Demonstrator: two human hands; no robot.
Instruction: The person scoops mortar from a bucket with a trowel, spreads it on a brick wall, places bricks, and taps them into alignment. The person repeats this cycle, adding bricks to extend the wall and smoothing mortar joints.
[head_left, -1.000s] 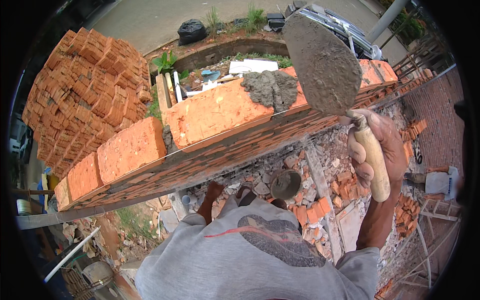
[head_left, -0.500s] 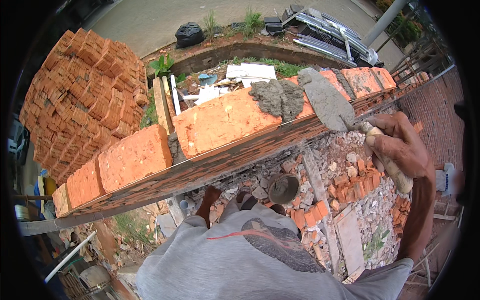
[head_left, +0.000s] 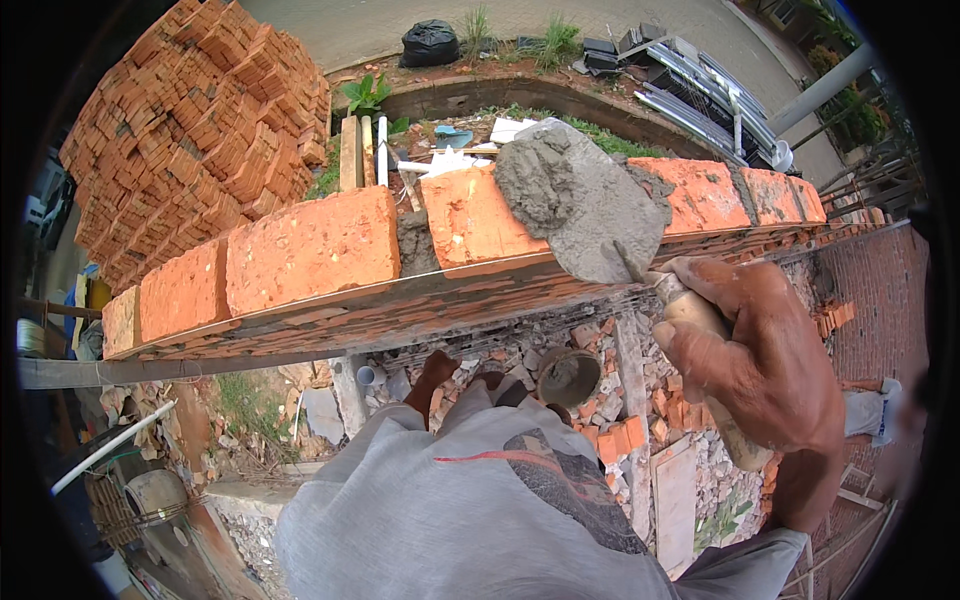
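Observation:
My right hand is closed around the wooden handle of a trowel. Its wide grey blade, smeared with mortar, tilts over the top course of a brick wall. A thick lump of wet mortar sits on the bricks against the blade's left side. Left of it, a mortar-filled joint parts that brick from a long orange brick. My left hand hangs low on my side of the wall, near the rubble; its fingers are too small to make out.
A string line runs along the wall's near top edge. Below stands a bucket among rubble and loose bricks. Beyond the wall are a large brick stack, a black bag and metal profiles. Another person is at the right.
The trowel has come left and nearer, its blade now against the mortar lump and overlapping it. My right hand moved with it. The view has shifted, so the brick stack appears farther right.

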